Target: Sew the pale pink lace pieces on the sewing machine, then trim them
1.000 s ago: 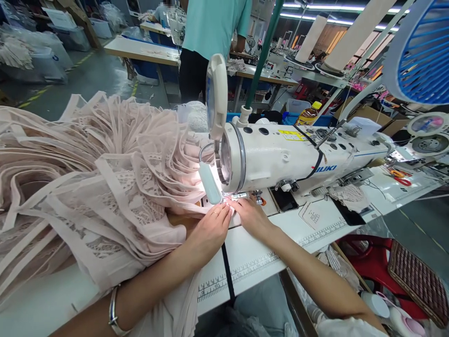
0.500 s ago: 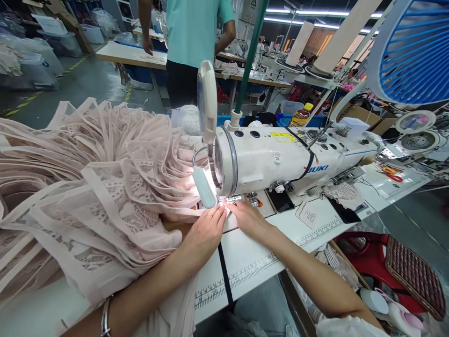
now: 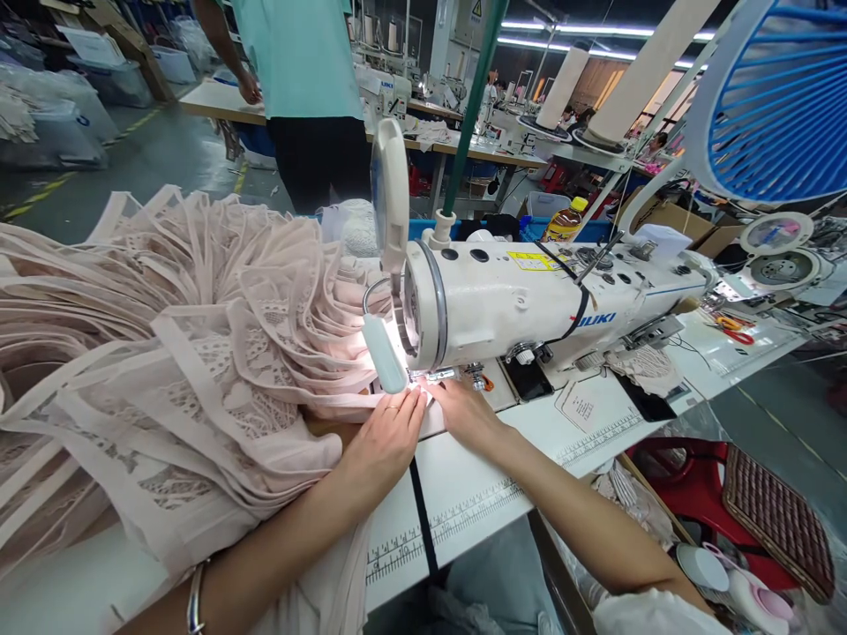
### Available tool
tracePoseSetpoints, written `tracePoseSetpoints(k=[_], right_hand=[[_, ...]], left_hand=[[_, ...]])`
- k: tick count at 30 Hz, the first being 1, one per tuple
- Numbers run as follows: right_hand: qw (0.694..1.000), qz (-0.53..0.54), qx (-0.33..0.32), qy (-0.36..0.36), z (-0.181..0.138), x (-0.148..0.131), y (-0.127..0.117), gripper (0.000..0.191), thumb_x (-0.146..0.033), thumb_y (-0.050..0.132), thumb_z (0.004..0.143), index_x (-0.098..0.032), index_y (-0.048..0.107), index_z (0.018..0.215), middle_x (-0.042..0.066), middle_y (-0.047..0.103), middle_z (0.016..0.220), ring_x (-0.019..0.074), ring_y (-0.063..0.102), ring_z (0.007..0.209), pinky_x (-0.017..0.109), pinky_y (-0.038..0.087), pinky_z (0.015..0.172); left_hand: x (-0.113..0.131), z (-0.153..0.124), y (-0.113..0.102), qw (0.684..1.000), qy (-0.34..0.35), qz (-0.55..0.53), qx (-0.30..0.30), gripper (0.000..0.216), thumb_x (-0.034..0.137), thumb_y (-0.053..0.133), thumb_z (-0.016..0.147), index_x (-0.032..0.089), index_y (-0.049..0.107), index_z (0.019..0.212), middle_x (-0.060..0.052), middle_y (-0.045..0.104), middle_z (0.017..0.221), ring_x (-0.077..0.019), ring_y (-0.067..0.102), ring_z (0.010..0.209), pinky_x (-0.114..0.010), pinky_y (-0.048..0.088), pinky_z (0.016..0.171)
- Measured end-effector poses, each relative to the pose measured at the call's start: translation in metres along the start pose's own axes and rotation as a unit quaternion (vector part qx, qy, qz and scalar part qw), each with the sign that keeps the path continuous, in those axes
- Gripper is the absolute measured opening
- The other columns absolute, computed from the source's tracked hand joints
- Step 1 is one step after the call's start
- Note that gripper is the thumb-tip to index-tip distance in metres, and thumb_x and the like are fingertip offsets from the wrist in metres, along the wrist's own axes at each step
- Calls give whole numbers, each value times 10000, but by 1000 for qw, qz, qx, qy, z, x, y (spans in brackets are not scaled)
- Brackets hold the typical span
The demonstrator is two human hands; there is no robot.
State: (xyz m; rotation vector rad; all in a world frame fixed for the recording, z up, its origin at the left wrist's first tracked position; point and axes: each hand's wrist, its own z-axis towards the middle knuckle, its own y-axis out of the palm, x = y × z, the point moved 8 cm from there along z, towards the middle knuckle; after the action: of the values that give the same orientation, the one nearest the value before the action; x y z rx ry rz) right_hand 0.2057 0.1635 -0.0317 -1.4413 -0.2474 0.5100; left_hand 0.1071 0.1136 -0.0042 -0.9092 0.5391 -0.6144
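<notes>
A white sewing machine (image 3: pixel 490 304) stands before me, its small lamp (image 3: pixel 386 353) lighting the needle area. Just below that lamp, my left hand (image 3: pixel 392 430) presses its closed fingers on the edge of a pale pink fabric piece (image 3: pixel 344 401). My right hand (image 3: pixel 468 416) pinches the same fabric from the other side, by the presser foot, with its fingertips partly hidden. The two hands nearly touch. To the left, a large heap of pale pink lace garments (image 3: pixel 218 353) covers the table and reaches up to the machine; some hang over the front edge.
A printed ruler (image 3: pixel 463 511) runs along the table's front. Orange-handled scissors (image 3: pixel 734 328) and a drink bottle (image 3: pixel 565 220) lie beyond the machine. A blue fan (image 3: pixel 781 106) hangs at upper right, and a red chair (image 3: pixel 688 476) stands at right. Behind, a person (image 3: pixel 297 70) stands near another table.
The person in the background has moved to the left. My hands stay almost in the same place at the machine, and the fabric shows hardly any shift.
</notes>
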Motion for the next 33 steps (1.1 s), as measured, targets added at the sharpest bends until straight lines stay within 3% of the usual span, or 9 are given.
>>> tracePoseSetpoints(k=[3, 6, 11, 15, 19, 25, 30, 33], right_hand=[[996, 77, 42, 16, -3, 5, -3, 526, -16, 332, 844, -239, 668, 1182, 50, 667, 1079, 173, 605, 971, 277, 505, 845], [990, 126, 51, 33, -6, 11, 1, 514, -24, 330, 864, -257, 700, 1132, 25, 674, 1073, 147, 623, 953, 261, 524, 842], [992, 110, 62, -20, -8, 6, 2, 528, -12, 338, 845, -215, 677, 1195, 58, 658, 1164, 160, 620, 1047, 314, 508, 966], [990, 100, 68, -69, -10, -3, -2, 557, 3, 301, 842, -168, 626, 1261, 63, 602, 1292, 146, 588, 1136, 324, 432, 1081], [989, 94, 87, -76, -12, -6, -9, 531, 7, 300, 838, -158, 621, 1227, 72, 638, 1222, 160, 584, 1121, 341, 438, 1039], [994, 78, 62, -45, -12, -4, -7, 456, 7, 331, 818, -146, 574, 1173, 97, 666, 1087, 217, 578, 1038, 387, 442, 939], [991, 41, 105, -72, -15, -11, -14, 264, -160, 375, 974, -163, 610, 1095, 85, 676, 1057, 197, 591, 1006, 341, 447, 908], [989, 2, 118, -90, -18, -18, -17, 233, -228, 427, 995, -184, 653, 958, 56, 685, 928, 167, 598, 919, 300, 443, 869]], left_hand=[[-11, -1, 4, 995, -5, -43, -88, 300, -1, 336, 872, 103, 584, 1007, -131, 653, 1048, -236, 599, 1018, -367, 456, 900], [-23, -2, 4, 987, -19, -97, -125, 283, -6, 338, 850, 135, 571, 928, -135, 638, 1078, -228, 601, 973, -357, 470, 869], [-26, -5, 5, 989, -19, -101, -106, 369, -28, 335, 833, 125, 557, 1085, -124, 619, 1154, -215, 577, 1082, -395, 371, 1050], [-27, -4, 9, 993, -22, -80, -87, 297, 54, 370, 904, 114, 572, 1114, -115, 633, 1057, -233, 563, 1061, -410, 407, 993], [-29, -2, 15, 988, -19, -78, -129, 227, 76, 387, 918, 130, 594, 993, -68, 599, 867, -204, 541, 821, -342, 455, 757], [-39, 2, 8, 983, -76, -106, -127, 270, 164, 441, 920, 206, 539, 1169, -76, 537, 1001, -220, 486, 920, -329, 434, 768], [-37, -1, 11, 967, -77, -217, -110, 213, 183, 419, 951, 234, 586, 1074, -42, 558, 975, -184, 478, 946, -290, 407, 787], [-32, -4, 13, 959, -48, -255, -110, 215, 187, 387, 974, 199, 602, 986, -26, 566, 900, -160, 474, 875, -278, 387, 752]])
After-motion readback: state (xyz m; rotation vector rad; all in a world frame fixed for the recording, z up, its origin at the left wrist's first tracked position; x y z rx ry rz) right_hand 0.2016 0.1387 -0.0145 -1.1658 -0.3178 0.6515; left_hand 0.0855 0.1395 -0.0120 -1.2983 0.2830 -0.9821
